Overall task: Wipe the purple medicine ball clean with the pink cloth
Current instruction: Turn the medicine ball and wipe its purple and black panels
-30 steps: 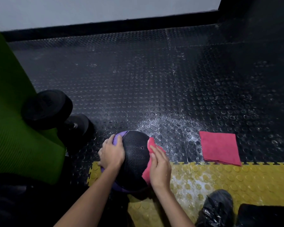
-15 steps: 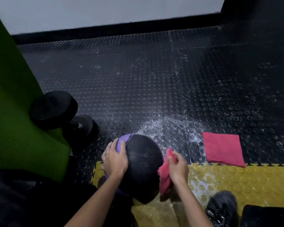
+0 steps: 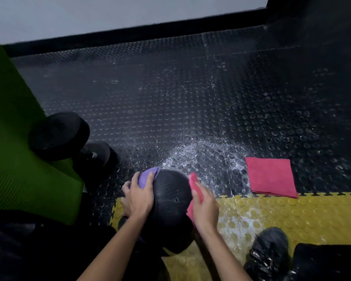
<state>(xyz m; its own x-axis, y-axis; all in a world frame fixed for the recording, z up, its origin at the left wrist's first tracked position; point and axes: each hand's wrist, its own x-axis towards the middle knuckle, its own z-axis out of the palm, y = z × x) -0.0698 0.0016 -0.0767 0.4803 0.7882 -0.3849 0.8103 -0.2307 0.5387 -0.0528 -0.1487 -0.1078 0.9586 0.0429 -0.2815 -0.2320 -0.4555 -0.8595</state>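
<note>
A medicine ball (image 3: 170,201), mostly black and pebbled with a purple panel showing at its upper left, sits low in the view where the black studded floor (image 3: 170,94) meets a yellow interlocking tile (image 3: 302,216). The left hand (image 3: 138,197) lies flat on the ball's left side, fingers spread and nearly straight across the purple panel, gripping nothing. The right hand (image 3: 206,207) presses a pink cloth (image 3: 193,184) against the ball's right side, its fingers stretched out along the fabric rather than curled round it; the cloth's upper corner sticks out past the fingertips. Both forearms cover the ball's near face. Just beyond the ball a wet patch (image 3: 203,151) of droplets glistens on the floor. To the right, apart from the ball, a folded cloth (image 3: 271,177) of the same pink lies flat by the tile's edge. To the left a black dumbbell (image 3: 67,136) rests against a green mat (image 3: 14,151). A dark shoe (image 3: 268,252) stands on the tile at lower right.
</note>
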